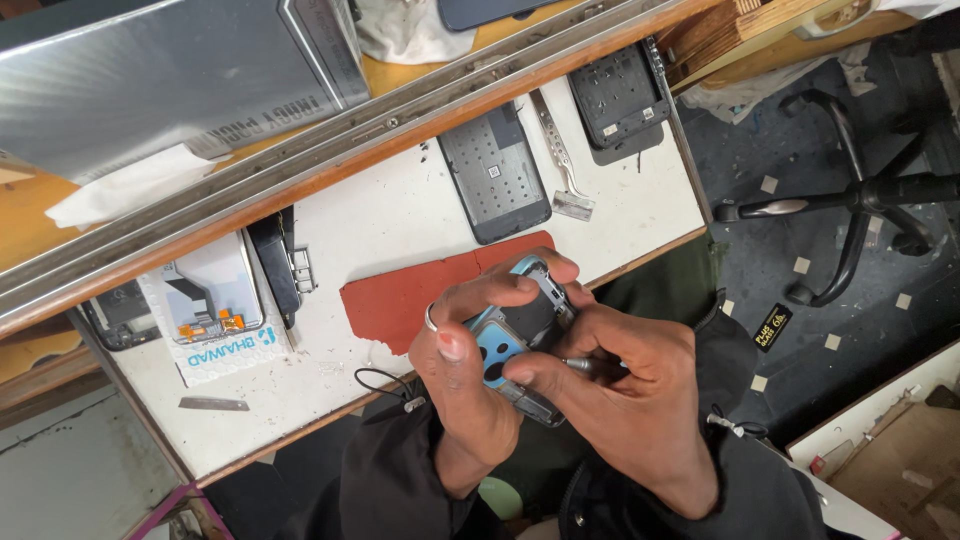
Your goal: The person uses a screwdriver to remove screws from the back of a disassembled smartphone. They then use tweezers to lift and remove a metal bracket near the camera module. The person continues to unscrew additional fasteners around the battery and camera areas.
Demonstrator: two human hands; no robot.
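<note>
Two hands work above the red mat (420, 295): left hand (470, 350) clamps the phone (520, 335); right hand (620, 390) pinches a screwdriver (590, 366), best kept upright, pressed steadily.

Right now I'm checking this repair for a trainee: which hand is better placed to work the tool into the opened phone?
Right. The right hand already pinches the metal tool, its tip at the phone, while the left hand is busy, its grip wrapped around the blue phone.

A white bench (400, 215) bears a red mat (400, 295), phone frames (495, 170) and tweezers (560, 160).
</note>
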